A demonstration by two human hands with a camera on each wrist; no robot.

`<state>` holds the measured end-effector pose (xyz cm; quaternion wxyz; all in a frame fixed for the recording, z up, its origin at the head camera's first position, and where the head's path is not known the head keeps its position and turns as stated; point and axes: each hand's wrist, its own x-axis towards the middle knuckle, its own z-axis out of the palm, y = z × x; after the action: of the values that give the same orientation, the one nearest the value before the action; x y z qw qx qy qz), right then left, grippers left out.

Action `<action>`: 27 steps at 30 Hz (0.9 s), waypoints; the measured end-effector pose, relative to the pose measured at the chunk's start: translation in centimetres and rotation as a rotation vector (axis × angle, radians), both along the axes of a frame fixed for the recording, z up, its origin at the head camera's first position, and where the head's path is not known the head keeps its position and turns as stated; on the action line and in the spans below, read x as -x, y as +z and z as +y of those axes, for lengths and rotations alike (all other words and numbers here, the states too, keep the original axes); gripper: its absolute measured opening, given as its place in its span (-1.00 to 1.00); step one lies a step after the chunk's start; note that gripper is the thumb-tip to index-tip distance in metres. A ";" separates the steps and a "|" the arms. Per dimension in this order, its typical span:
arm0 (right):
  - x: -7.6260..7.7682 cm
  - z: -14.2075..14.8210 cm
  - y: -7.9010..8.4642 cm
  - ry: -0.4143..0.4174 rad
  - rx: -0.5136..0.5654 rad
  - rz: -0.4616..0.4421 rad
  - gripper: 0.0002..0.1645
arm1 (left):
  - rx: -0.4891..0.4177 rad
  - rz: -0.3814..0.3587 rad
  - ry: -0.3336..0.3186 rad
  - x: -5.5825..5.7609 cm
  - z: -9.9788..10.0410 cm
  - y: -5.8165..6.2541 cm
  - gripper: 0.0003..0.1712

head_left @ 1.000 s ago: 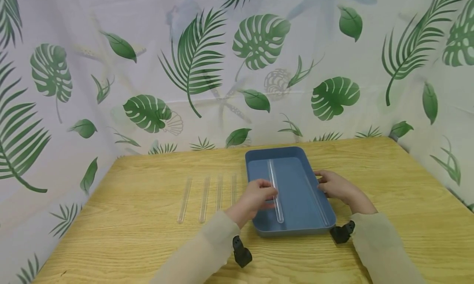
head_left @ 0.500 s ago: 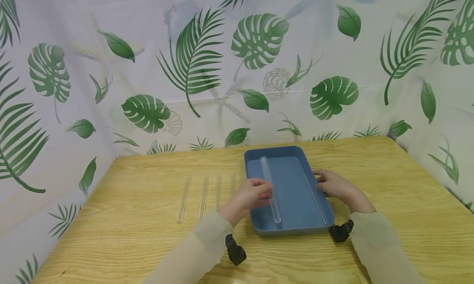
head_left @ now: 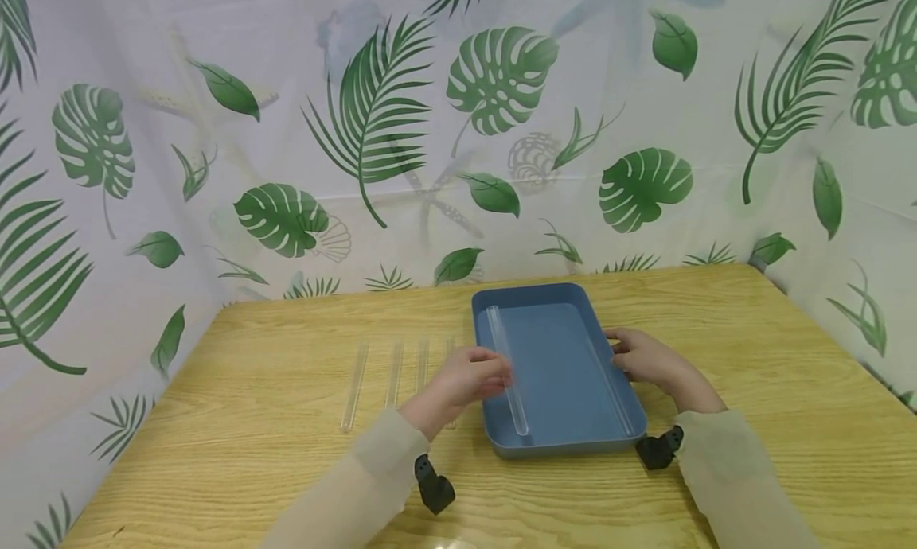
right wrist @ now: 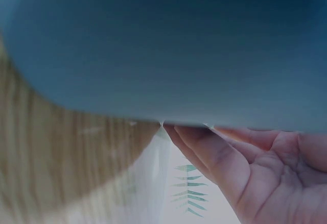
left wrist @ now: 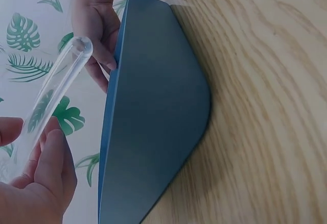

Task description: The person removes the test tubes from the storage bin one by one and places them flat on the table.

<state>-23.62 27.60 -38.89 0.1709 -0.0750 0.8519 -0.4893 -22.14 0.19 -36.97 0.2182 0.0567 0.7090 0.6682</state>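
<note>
My left hand [head_left: 462, 382] pinches a clear test tube [head_left: 519, 414] between thumb and fingers, over the left side of a blue tray [head_left: 552, 326]. Its rounded end [left wrist: 82, 45] shows close up in the left wrist view. At the tray's right rim, my right hand [head_left: 650, 362] holds the edge; in the right wrist view its fingertips are hidden behind the rim. Along the tray's right inner side lies another clear tube [head_left: 613, 394], faint against the blue.
Left of the tray, several clear test tubes [head_left: 354, 390] lie in a row on the wooden table [head_left: 236, 438], partly hidden by my left hand and sleeve. A leaf-patterned cloth [head_left: 430, 135] hangs behind the table.
My left hand has moved left with the test tube, from near the middle of the tray to its left side. The right hand and the tray have stayed in place.
</note>
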 end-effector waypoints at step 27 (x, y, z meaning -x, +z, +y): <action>-0.1 -0.1 0.1 -0.008 -0.019 0.008 -0.38 | 0.146 0.041 0.142 1.2 -8.9 -0.8 -0.67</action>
<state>-23.55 27.55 -38.77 0.1661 -0.0721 0.8575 -0.4816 -23.33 -8.73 -37.74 0.1593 0.0037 0.7623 0.6273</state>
